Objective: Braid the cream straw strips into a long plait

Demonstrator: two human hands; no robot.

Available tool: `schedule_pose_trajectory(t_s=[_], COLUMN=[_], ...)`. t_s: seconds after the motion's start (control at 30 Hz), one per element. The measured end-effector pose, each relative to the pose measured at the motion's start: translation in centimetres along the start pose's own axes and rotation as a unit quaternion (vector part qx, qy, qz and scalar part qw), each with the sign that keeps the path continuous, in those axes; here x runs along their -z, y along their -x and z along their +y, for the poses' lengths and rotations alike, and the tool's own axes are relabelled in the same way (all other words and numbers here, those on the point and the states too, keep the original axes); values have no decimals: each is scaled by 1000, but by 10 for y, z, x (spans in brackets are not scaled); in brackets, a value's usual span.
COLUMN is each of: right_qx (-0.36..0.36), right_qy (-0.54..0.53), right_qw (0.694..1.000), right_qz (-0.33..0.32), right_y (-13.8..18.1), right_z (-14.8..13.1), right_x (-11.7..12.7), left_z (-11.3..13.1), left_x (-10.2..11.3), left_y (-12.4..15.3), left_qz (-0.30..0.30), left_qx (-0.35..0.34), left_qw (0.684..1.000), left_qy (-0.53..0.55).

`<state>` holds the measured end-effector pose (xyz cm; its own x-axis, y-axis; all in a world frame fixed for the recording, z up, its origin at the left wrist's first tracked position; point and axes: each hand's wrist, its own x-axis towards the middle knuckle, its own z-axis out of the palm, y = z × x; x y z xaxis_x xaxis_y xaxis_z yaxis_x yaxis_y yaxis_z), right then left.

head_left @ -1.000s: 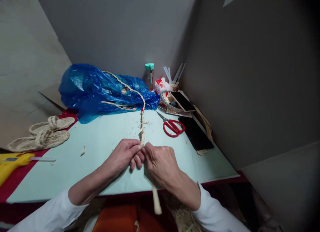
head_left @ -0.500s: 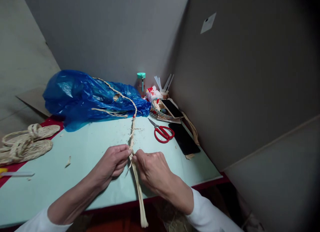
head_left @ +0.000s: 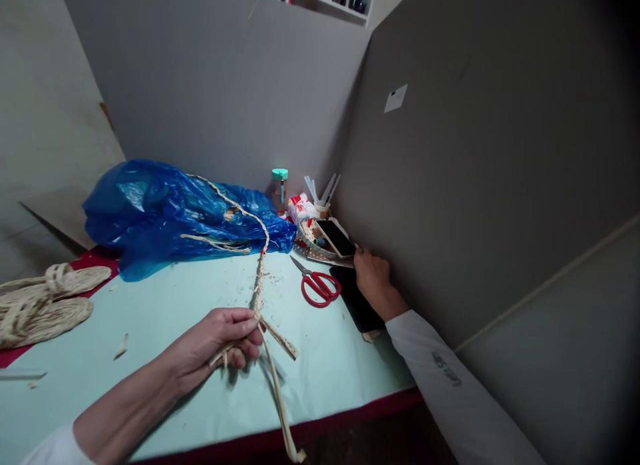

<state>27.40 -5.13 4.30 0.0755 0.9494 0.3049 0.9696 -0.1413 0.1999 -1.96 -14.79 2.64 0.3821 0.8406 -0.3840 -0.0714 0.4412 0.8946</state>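
Note:
My left hand [head_left: 230, 341] is closed, pinching the lower end of a braided straw-coloured cord [head_left: 260, 278] between thumb and forefinger. From that point loose strands [head_left: 277, 391] spread out, one long one hanging past the table's front edge. The cord runs up over a blue plastic bag [head_left: 145, 218], with a small red mark partway. My right hand [head_left: 373, 278] is at the right wall, beside a phone in a light case [head_left: 335, 238] and above a black phone [head_left: 353, 298]. Its fingers are curled, and what they grip is hidden.
Red-handled scissors [head_left: 320, 288] lie between the hands. A pair of woven soles [head_left: 55, 305] sits at the left. Behind stand a jar with a teal lid [head_left: 280, 188] and a cup of pale sticks [head_left: 323, 201]. Grey partitions [head_left: 225, 85] enclose the table.
My right hand has left the cord and reached forward and right to the wall beside the phones. My left hand keeps its pinch, and the strands below it now fan apart. The view has tilted up.

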Motion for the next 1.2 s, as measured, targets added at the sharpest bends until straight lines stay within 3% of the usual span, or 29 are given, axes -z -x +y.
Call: schedule_pose_trajectory(t_s=[0.13,0.3,0.37,0.4,0.43,0.5,0.57,0.6,0.67,0.73,0.83,1.03,1.2], right_qx=[-14,-40,-4,35,79,142,159,159,159,157,154,185,191], right_qy=[-2,-25,-143,-242,-357,-568,-691,-720,-744,-751,-745,-697,-708], right_qw=[1000,997,983,964,928,808,676,626,562,529,521,564,549], right_qz=[4,65,114,107,72,-64,-202,-253,-325,-362,-388,-403,-402], right_y=[-3,3,9,12,16,26,37,42,52,60,66,77,81], right_z=[-1,7,5,1,-4,-21,-42,-52,-70,-84,-95,-102,-102], right_x=[-4,30,48,55,62,68,68,66,58,50,40,36,34], left_z=[0,-2,-2,-2,-2,-3,-4,-5,-8,-10,-12,-15,-12], left_x=[4,7,6,5,4,2,0,-1,-2,-4,-6,-13,-14], left_y=[-4,-4,-1,0,2,4,6,7,8,8,9,9,10], left_qz=[13,-22,-29,-30,-30,-24,0,17,43,60,74,97,87], left_qx=[8,13,11,10,9,5,-9,-20,-46,-55,-58,-88,-78], left_qw=[1000,999,998,997,997,997,997,996,995,995,995,991,993], left_qy=[-22,34,58,64,66,68,75,80,79,59,22,-20,-9])
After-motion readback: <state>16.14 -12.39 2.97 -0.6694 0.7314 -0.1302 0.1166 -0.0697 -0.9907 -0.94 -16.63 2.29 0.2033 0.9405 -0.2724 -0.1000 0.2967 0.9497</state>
